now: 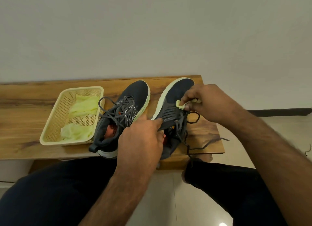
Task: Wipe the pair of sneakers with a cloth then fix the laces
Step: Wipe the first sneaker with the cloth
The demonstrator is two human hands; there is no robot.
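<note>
- Pale wall fills the upper half of the view; below it a wooden bench (25,107) runs across, with light floor tiles (162,200) beneath and the person's dark trousers (55,192) at six o'clock.
- Two dark sneakers with pale soles stand side by side on the bench, toes pointing to twelve o'clock.
- Right sneaker (175,97) sits near the bench's three o'clock end, tipped a little toward the other shoe.
- Left hand (140,139) grips this sneaker at its collar, fingers curled over the edge and index finger lying along the side.
- Right hand (207,102) pinches a small yellow-green cloth (180,105) between fingertips, pressing it on the upper just ahead of the laces.
- Its laces (194,118) are undone; one loop sits at the hand, loose ends trail to four o'clock over the bench edge.
- Left sneaker (125,111) rests untouched at nine o'clock of the held one, laces loose too.
- Yellow plastic basket (55,118) stands farther toward nine o'clock, touching the left sneaker, with more crumpled cloths (84,106) inside.
</note>
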